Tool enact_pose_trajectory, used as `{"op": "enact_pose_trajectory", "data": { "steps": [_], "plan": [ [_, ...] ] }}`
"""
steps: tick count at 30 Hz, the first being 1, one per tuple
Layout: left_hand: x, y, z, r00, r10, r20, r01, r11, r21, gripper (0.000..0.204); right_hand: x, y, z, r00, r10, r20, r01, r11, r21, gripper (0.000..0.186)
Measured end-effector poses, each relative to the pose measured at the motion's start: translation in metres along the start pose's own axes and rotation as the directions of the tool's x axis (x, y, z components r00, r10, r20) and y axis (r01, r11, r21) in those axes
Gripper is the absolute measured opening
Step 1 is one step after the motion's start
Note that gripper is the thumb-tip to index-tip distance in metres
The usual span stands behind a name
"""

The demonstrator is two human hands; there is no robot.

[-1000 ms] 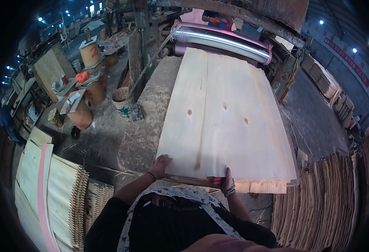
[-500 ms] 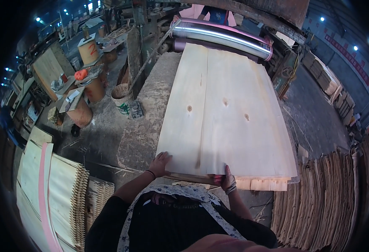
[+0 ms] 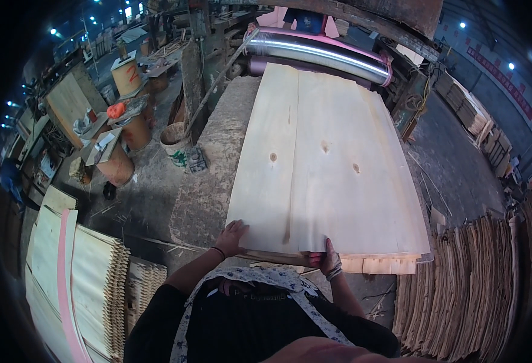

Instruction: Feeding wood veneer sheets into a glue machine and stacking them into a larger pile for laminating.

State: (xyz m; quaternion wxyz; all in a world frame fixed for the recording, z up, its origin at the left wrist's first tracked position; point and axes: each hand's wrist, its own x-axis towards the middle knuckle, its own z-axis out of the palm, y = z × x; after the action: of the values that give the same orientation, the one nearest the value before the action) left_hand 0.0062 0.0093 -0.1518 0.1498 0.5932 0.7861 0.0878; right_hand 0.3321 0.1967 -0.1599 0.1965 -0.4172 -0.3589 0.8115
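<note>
A large pale wood veneer sheet (image 3: pixel 323 187), with a seam and several knots, lies on a stack of similar sheets (image 3: pixel 381 265), stretching toward a shiny metal roller (image 3: pixel 320 51). My left hand (image 3: pixel 233 236) grips the sheet's near left corner, fingers curled on the top face. My right hand (image 3: pixel 326 260), with red on its fingers and a pale covering, is closed on the near edge, thumb upward. A worn, mottled bed (image 3: pixel 199 199) runs along the sheet's left side.
Stacked veneer stands at lower left (image 3: pixel 78 272) and lower right (image 3: pixel 459 278). Drums (image 3: pixel 114 169), a bucket (image 3: pixel 175 142) and a wooden post (image 3: pixel 190 85) are left of the bed. A person (image 3: pixel 305 21) stands beyond the roller; another (image 3: pixel 12 184) is at far left.
The view has shifted slightly, so roller and sheet appear a little higher. The person beyond the roller has moved their arm. My hands keep their hold on the sheet's edge.
</note>
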Motion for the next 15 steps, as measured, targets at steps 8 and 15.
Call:
{"op": "enact_pose_trajectory", "data": {
  "steps": [8,15],
  "plan": [
    [-0.0002,0.0003,-0.0014,1.000,-0.010,0.009,0.010,1.000,-0.018,0.095,-0.0017,-0.0012,0.0018,1.000,-0.003,-0.015,0.003,1.000,0.011,0.071],
    [0.0000,-0.0004,-0.0013,1.000,0.008,-0.011,-0.008,0.999,-0.035,0.094,-0.0052,-0.0048,0.0060,1.000,-0.008,0.003,0.008,0.999,0.039,0.067]
  ]
}}
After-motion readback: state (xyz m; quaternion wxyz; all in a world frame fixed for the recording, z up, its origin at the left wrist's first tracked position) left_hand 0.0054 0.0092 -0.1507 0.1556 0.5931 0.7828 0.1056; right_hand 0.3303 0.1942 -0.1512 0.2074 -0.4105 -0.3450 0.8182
